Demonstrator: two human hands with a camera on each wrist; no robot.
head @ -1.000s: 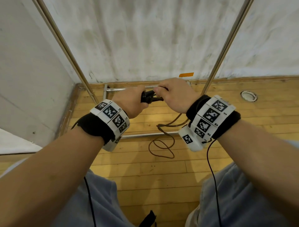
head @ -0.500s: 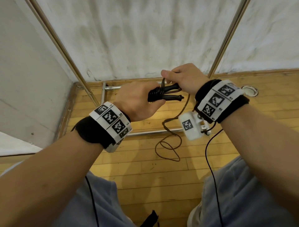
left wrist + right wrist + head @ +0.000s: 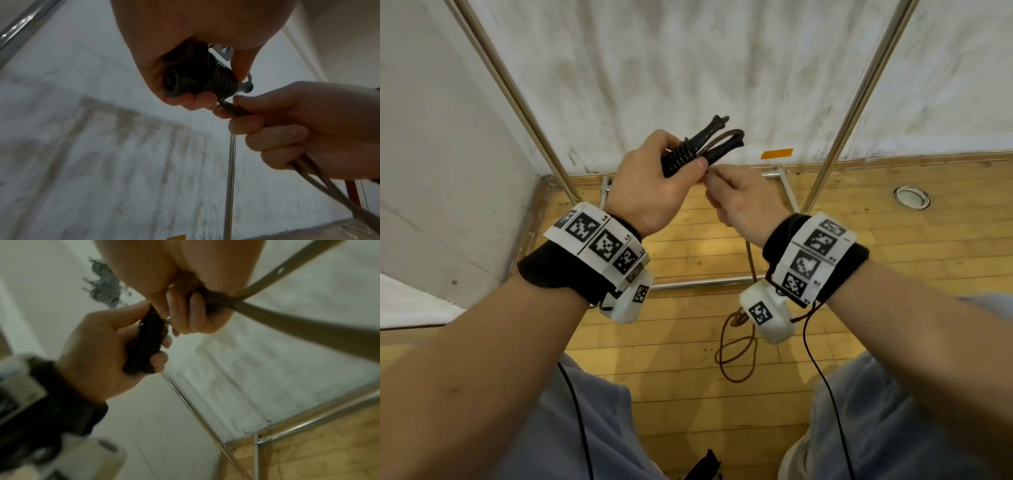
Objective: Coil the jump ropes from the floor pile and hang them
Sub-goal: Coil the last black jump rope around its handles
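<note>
My left hand grips the two black handles of a jump rope, held side by side with brown cord wound in tight turns round them; the same bundle shows as handles and handles in the wrist views. A small loop of cord sticks out past the handle tips. My right hand sits just right of the bundle and grips the free brown cord close to the wraps. From that hand the cord hangs down to loose loops on the floor.
Two slanted metal poles of a rack rise in front of a stained white wall, with the rack's base bars on the wooden floor below my hands. A round metal floor fitting lies at right. An orange tape mark is on the wall.
Both hands rose with the handles, from near floor level to in front of the wall. The right hand went over the bundle and now sits under its right side, holding the cord. The floor pile shrank.
</note>
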